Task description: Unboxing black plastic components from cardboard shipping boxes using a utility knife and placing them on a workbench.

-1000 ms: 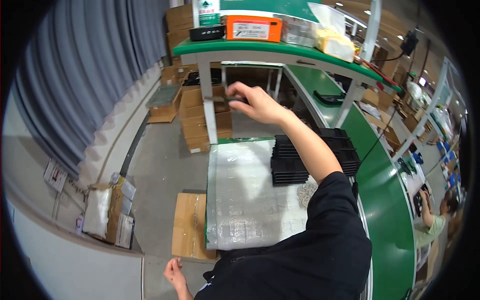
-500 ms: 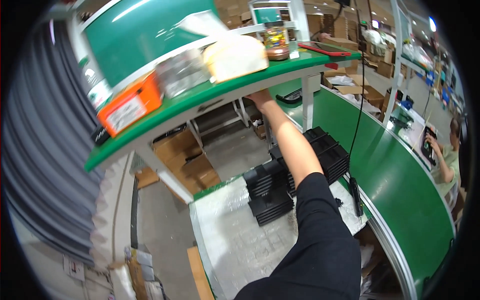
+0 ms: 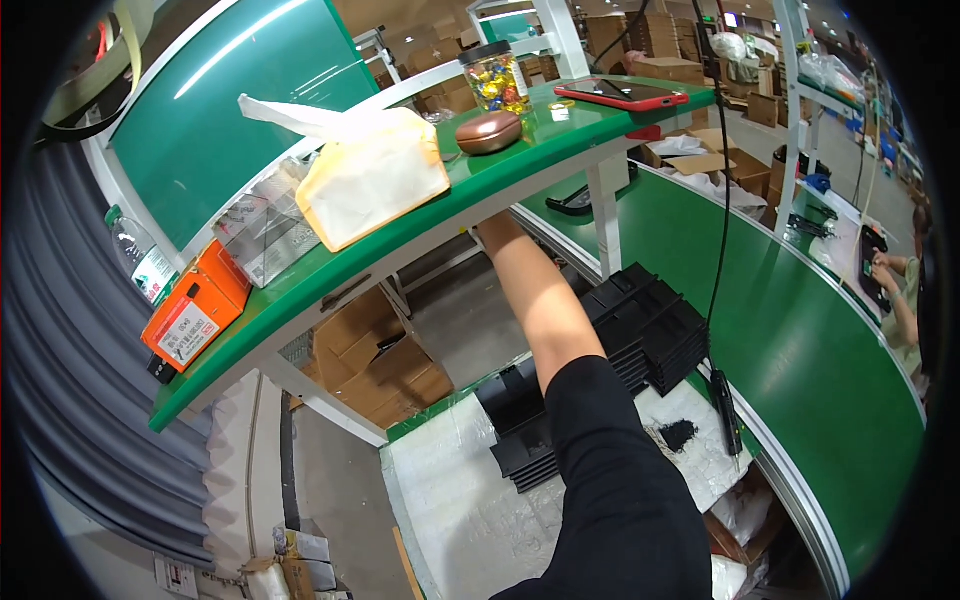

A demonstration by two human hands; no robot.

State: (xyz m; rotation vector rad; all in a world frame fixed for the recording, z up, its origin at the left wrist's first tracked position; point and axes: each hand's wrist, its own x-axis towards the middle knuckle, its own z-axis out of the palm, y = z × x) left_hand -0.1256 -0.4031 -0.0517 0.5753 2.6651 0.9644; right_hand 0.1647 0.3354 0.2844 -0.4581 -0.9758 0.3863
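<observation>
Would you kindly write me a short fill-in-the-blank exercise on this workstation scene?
1. The phone on the shelf has a ____ case.
2. The right forearm reaches ____ the shelf.
3. The jar holds wrapped ____.
4. The trays are ____ in colour.

Missing words: red; under; sweets; black

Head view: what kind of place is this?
Most likely a factory assembly or packing line: a long green conveyor belt, stacked black trays, cardboard boxes on the floor, and another worker along the belt.

Right hand (image 3: 497, 232) now farther up under the green shelf (image 3: 520, 165) (fingers hidden)
</observation>
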